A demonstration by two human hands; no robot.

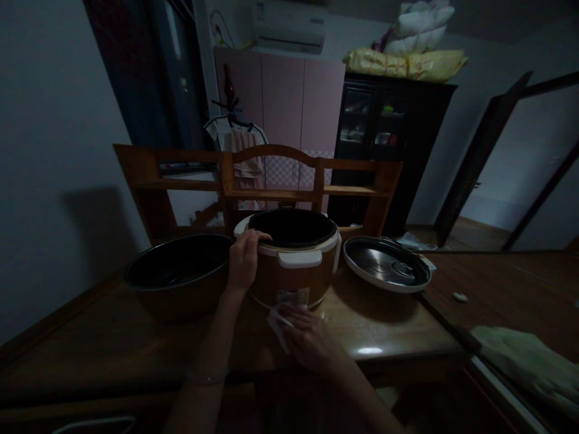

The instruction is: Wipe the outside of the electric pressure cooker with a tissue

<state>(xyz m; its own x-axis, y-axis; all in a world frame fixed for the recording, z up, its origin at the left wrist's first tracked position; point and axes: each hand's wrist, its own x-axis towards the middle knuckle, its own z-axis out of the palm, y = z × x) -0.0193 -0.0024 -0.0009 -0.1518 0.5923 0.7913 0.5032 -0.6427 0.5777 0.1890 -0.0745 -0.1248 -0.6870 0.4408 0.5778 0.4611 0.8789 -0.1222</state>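
A brown and white rice cooker (266, 277) stands lidless on the wooden table (362, 331), its dark inside facing up. My left hand (244, 262) grips its rim at the left, thumb and fingers hooked over the edge. Low on the cooker's front, by a label (294, 297), my right hand (307, 331) presses a white tissue or thin cloth (277, 325); which of the two I cannot tell. Left of the cooker sits a dark inner pot (181, 295). On the right lies the round lid (384, 263), its metal inside turned up.
A wooden shelf rack (271, 194) rises along the table's back edge. Clothes hang on a stand (246, 141) behind it. To the right, a pale green cloth (527, 355) lies beside the table, and a small white object (460, 297) rests on a brown surface.
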